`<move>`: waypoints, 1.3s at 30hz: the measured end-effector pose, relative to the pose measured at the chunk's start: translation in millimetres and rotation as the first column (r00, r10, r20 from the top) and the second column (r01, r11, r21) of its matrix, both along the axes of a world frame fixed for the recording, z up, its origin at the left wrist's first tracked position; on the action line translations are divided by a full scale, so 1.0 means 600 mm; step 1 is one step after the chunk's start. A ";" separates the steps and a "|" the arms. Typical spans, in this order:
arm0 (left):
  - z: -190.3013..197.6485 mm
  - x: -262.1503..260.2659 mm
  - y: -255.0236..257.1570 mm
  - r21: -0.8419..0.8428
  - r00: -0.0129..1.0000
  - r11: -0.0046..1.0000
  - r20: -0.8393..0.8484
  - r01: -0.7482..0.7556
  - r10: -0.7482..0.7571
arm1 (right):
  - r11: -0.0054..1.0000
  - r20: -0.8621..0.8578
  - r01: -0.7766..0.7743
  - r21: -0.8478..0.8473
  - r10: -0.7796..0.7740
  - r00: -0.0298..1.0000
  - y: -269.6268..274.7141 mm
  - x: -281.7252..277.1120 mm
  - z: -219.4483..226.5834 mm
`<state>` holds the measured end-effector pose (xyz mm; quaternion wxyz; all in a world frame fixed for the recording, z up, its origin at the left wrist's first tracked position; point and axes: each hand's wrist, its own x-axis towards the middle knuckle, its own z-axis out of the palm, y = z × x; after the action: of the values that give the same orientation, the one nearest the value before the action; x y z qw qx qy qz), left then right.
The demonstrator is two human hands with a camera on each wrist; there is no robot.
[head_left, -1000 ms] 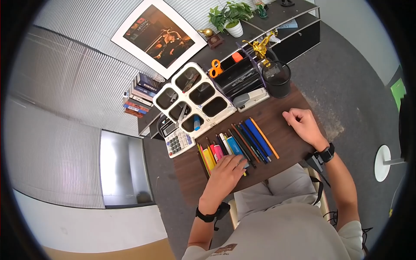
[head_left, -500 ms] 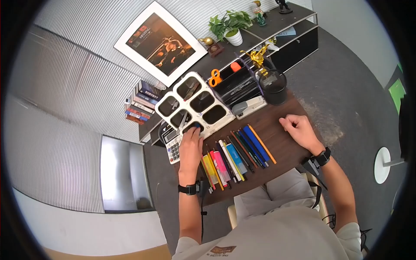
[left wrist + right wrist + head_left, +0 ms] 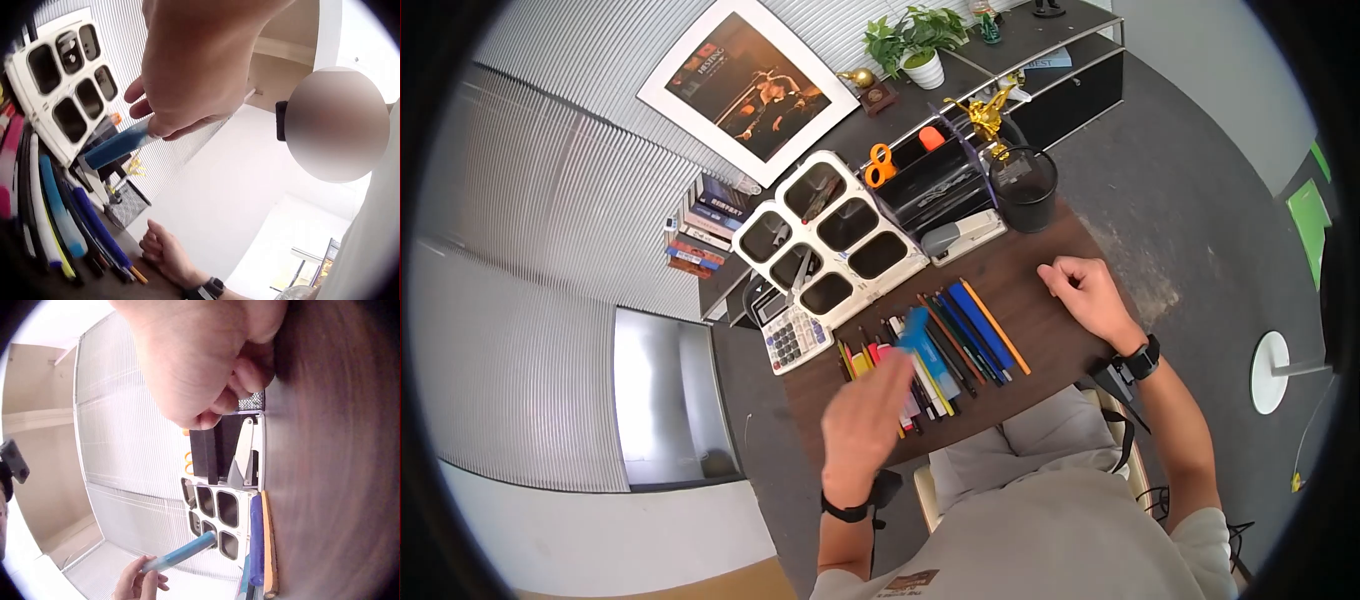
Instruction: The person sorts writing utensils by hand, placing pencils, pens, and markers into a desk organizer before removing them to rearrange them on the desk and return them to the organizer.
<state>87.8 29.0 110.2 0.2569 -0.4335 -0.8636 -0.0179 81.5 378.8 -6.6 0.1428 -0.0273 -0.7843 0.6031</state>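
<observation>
Pinched between the thumb and fingers of the left hand [image 3: 867,410], a blue marker [image 3: 120,145] is held by its pale end, tilted above the row of pens and pencils [image 3: 943,362]. A second ago it stood in the compartment of the white organizer [image 3: 870,293] nearest the calculator [image 3: 795,335]; now it is out, so I judge lifting it done and laying it down not yet. Opposite, the right hand [image 3: 1090,295] rests curled on the table [image 3: 1055,235], holding nothing.
</observation>
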 end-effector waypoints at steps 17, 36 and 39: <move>-0.094 -0.012 0.100 -0.122 0.926 0.954 0.304 0.272 -0.225 | 1.000 0.021 0.010 0.021 -0.010 1.000 0.002 0.002 0.005; -0.173 0.059 -0.144 0.326 0.773 0.813 0.594 -0.483 0.221 | 0.995 0.069 0.008 0.102 -0.015 0.998 0.003 0.000 -0.002; -0.189 0.061 -0.148 0.359 0.781 0.783 0.575 -0.507 0.242 | 0.995 0.069 0.003 0.096 -0.010 0.998 0.006 -0.001 -0.012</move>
<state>124.3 -59.8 -3.3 0.1249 -0.1450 -0.9356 -0.2968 81.0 382.5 -13.8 0.1185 -0.0440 -0.8168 0.5629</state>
